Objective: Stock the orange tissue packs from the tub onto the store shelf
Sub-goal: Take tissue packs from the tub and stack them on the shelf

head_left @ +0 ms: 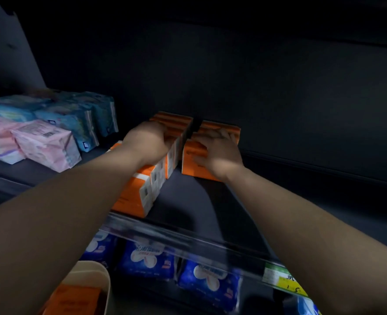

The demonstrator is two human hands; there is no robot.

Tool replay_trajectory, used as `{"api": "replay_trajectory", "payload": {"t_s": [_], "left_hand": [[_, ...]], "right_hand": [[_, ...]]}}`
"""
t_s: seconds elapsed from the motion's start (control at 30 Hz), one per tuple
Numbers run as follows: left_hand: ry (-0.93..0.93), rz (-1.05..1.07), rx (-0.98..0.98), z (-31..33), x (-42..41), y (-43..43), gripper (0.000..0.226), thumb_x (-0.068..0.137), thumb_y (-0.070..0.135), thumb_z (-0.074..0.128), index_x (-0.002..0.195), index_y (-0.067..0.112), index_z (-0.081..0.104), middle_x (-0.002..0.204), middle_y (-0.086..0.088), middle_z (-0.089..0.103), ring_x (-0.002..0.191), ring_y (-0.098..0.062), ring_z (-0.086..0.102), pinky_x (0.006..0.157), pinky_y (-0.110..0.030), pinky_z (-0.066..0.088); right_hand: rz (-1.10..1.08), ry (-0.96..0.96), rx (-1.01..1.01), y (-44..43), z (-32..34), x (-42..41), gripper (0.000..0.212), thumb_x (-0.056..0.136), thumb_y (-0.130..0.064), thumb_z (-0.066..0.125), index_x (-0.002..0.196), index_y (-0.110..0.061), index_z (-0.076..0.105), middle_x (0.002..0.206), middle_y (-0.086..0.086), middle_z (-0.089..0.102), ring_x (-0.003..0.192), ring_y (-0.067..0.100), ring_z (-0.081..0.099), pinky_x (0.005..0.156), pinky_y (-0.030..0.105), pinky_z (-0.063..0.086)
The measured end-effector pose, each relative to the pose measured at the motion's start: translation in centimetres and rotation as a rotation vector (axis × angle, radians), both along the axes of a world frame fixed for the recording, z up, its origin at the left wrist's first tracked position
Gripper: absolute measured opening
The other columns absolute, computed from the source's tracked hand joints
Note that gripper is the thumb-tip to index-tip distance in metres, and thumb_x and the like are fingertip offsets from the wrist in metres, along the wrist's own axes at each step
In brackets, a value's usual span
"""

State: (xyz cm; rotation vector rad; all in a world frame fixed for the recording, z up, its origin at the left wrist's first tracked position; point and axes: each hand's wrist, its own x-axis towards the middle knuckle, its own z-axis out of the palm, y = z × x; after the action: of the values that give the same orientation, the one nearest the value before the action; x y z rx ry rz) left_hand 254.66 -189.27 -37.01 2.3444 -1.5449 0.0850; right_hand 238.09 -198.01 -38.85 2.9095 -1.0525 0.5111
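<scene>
A row of orange tissue packs (142, 189) runs from the shelf's front edge toward the back on the dark shelf (188, 201). My left hand (147, 142) rests on top of this row near its far end, fingers curled over the packs. A second, shorter group of orange packs (219, 127) stands to the right, separated by a narrow gap. My right hand (215, 151) lies on this group, fingers spread over the front pack. At the bottom left the beige tub (97, 276) holds more orange packs (78, 298).
Pink packs (44, 144) and light blue packs (81, 117) lie on the same shelf at left. Dark blue packs (147, 260) fill the shelf below, behind a clear rail (188, 242) with a yellow-green price tag (283, 280). Bare shelf lies right of the orange packs.
</scene>
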Motion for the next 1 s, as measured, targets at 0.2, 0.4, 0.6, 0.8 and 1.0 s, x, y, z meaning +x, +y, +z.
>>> {"api": "replay_trajectory", "payload": {"t_s": [0.2, 0.4, 0.6, 0.8, 1.0], "left_hand": [[0.001, -0.002, -0.018, -0.2, 0.0, 0.0, 0.046, 0.089, 0.052, 0.048, 0.118, 0.019, 0.061, 0.120, -0.010, 0.061, 0.109, -0.031, 0.057, 0.084, -0.033, 0.049], [0.001, 0.007, -0.016, -0.1, -0.2, 0.2, 0.046, 0.089, 0.050, 0.049, 0.120, 0.019, 0.060, 0.121, -0.010, 0.061, 0.109, -0.031, 0.057, 0.085, -0.033, 0.048], [-0.010, -0.019, -0.017, 0.6, -0.6, 1.6, 0.040, 0.088, 0.046, 0.051, 0.116, 0.018, 0.061, 0.116, -0.011, 0.063, 0.105, -0.032, 0.059, 0.084, -0.039, 0.052], [-0.023, -0.016, -0.048, 1.9, -2.7, 6.0, 0.025, 0.085, 0.032, 0.056, 0.095, 0.012, 0.066, 0.100, -0.010, 0.067, 0.095, -0.033, 0.062, 0.077, -0.039, 0.053], [-0.012, 0.006, -0.063, 2.1, -3.7, 14.7, 0.030, 0.085, 0.032, 0.058, 0.109, 0.016, 0.066, 0.114, -0.009, 0.065, 0.107, -0.031, 0.059, 0.090, -0.041, 0.049]], "right_hand": [[-0.072, 0.024, -0.013, -0.4, -0.4, -1.6, 0.072, 0.077, -0.046, 0.066, 0.142, -0.038, 0.035, 0.150, -0.005, 0.032, 0.136, 0.021, 0.028, 0.109, 0.036, 0.020], [-0.050, 0.005, 0.082, -1.0, -1.3, -1.8, 0.071, 0.082, -0.043, 0.064, 0.144, -0.036, 0.031, 0.152, -0.003, 0.033, 0.138, 0.021, 0.029, 0.114, 0.035, 0.017], [-0.072, 0.001, 0.045, 0.0, -0.5, -2.4, 0.075, 0.081, -0.046, 0.065, 0.145, -0.034, 0.028, 0.153, -0.004, 0.031, 0.141, 0.018, 0.024, 0.116, 0.034, 0.009], [0.007, -0.093, -0.017, 3.7, 0.8, -3.5, 0.066, 0.080, -0.042, 0.066, 0.140, -0.032, 0.041, 0.146, -0.005, 0.042, 0.137, 0.018, 0.032, 0.113, 0.033, 0.016], [0.166, -0.195, 0.119, 11.3, 0.7, -3.3, 0.057, 0.079, -0.026, 0.069, 0.133, -0.018, 0.053, 0.138, 0.005, 0.052, 0.129, 0.024, 0.046, 0.108, 0.035, 0.034]]}}
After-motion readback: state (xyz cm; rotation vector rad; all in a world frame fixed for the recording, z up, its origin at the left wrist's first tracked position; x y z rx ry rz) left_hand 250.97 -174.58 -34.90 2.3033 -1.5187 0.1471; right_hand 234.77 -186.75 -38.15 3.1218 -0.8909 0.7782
